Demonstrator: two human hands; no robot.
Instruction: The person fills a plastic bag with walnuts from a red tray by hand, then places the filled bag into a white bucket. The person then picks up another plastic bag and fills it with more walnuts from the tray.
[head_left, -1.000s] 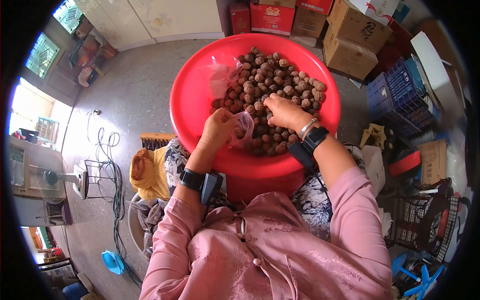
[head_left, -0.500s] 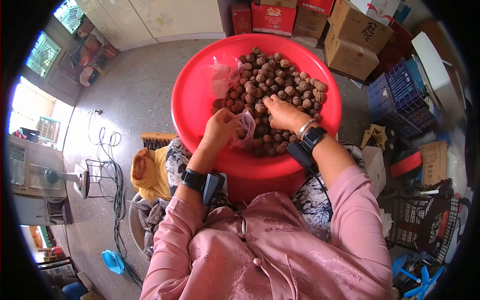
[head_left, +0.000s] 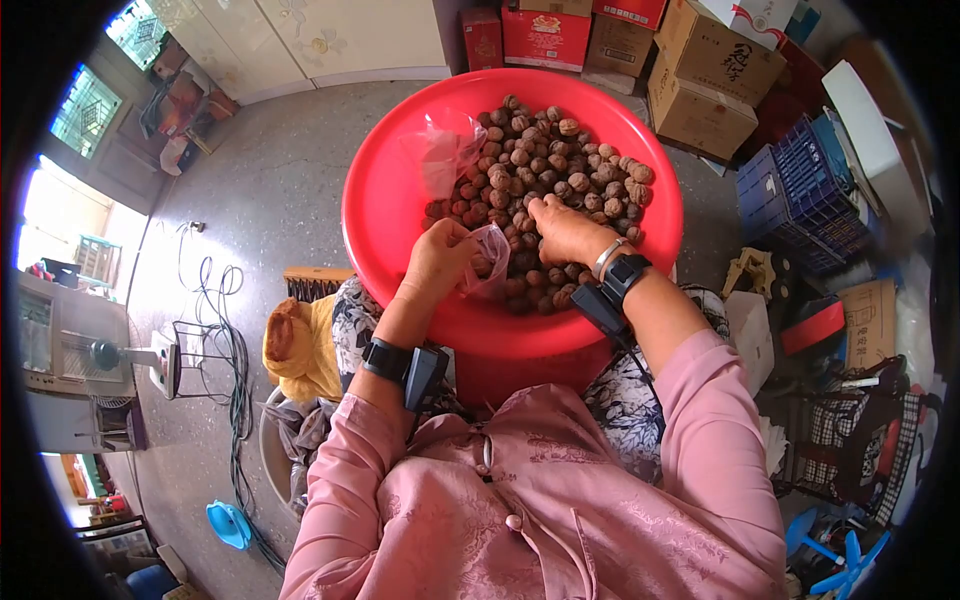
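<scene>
A wide red plastic basin (head_left: 385,160) sits in front of me with a heap of walnuts (head_left: 560,160) over its middle and right side. My left hand (head_left: 438,262) pinches the edge of a small clear plastic bag (head_left: 492,250), which hangs low in the basin with what looks like a walnut or two inside. Over the heap, just right of the bag, my right hand (head_left: 572,232) is closed with its fingertips at a walnut (head_left: 533,201); its curled fingers are partly hidden. More clear plastic bags (head_left: 445,155) lie against the basin's left inside.
Cardboard boxes (head_left: 705,95) stand behind the basin to the right, near blue crates (head_left: 805,195). A wooden brush (head_left: 318,280) and yellow cloth (head_left: 300,335) lie left of my lap. Cables (head_left: 238,400) trail over the floor past a fan (head_left: 150,358).
My right hand has shifted very slightly among the walnuts. My left hand keeps the bag in nearly the same place.
</scene>
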